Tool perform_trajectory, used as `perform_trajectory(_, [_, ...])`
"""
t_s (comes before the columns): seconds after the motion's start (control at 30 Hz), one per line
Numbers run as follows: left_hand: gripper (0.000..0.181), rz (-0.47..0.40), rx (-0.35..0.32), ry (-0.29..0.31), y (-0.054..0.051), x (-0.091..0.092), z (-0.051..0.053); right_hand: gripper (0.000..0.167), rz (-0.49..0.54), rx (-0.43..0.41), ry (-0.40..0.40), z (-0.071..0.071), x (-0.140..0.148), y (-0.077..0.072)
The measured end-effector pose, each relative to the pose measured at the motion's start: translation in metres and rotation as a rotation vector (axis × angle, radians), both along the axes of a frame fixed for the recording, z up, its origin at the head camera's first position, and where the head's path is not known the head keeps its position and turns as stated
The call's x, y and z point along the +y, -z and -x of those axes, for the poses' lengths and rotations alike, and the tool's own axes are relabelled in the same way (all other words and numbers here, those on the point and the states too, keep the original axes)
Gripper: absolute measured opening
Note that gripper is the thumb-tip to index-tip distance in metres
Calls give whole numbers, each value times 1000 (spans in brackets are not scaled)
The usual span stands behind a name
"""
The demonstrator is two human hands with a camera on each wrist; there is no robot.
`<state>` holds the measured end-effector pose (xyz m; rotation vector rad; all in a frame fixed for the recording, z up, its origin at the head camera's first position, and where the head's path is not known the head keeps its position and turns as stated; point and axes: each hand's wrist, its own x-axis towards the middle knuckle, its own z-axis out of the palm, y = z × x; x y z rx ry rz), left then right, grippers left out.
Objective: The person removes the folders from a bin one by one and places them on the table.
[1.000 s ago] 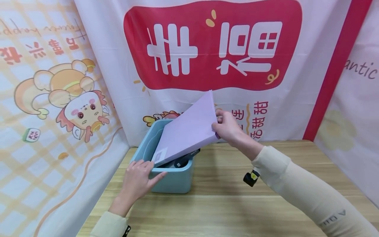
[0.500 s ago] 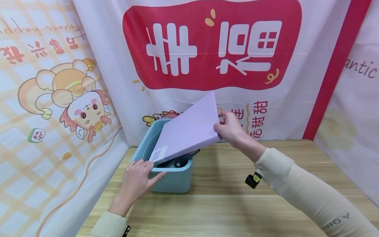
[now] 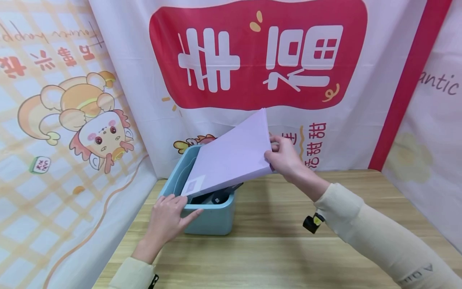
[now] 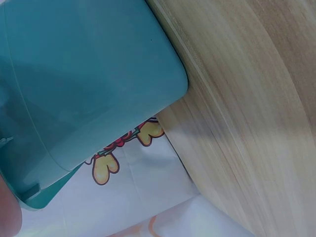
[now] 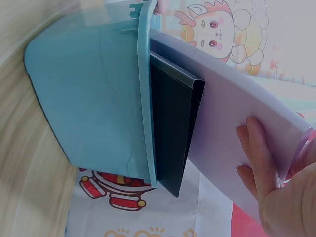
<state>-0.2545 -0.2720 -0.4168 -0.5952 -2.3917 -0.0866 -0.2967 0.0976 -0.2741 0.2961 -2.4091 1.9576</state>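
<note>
A light purple flat folder or box (image 3: 231,150) leans up out of a blue bin (image 3: 211,220), its lower left corner at the bin's near rim. My right hand (image 3: 288,160) pinches its raised right edge; in the right wrist view that hand (image 5: 286,182) has fingers along the folder's (image 5: 232,113) underside. My left hand (image 3: 167,220) holds the bin's near left rim, fingers over the edge and thumb along the front. Beneath the folder, a black flat object (image 5: 170,118) stands in the bin (image 5: 94,94), partly hidden.
The bin rests on a wooden table (image 3: 288,261) near its back left. A white cloth with a red panel (image 3: 252,52) hangs behind, and a patterned cloth (image 3: 54,160) hangs at the left. A wrist camera (image 3: 313,222) sits at the right cuff.
My right hand has moved slightly to the right with the purple folder, whose raised edge shifted the same way. My left hand stays on the rim.
</note>
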Motion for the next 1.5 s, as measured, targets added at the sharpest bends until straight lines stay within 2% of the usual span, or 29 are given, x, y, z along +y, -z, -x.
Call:
perform_trajectory(0.47, [56,11,-19,-21,0,0,1,50,-2,30,17,1,10,4])
perform_trajectory(0.8, [56,13,-24,-25,0,-4,1,47,17,32,23,-5,14,5])
perform_trajectory(1.5, [55,5,-46,-31,-2,-6,-2,54,69,5,30,-17,30,7])
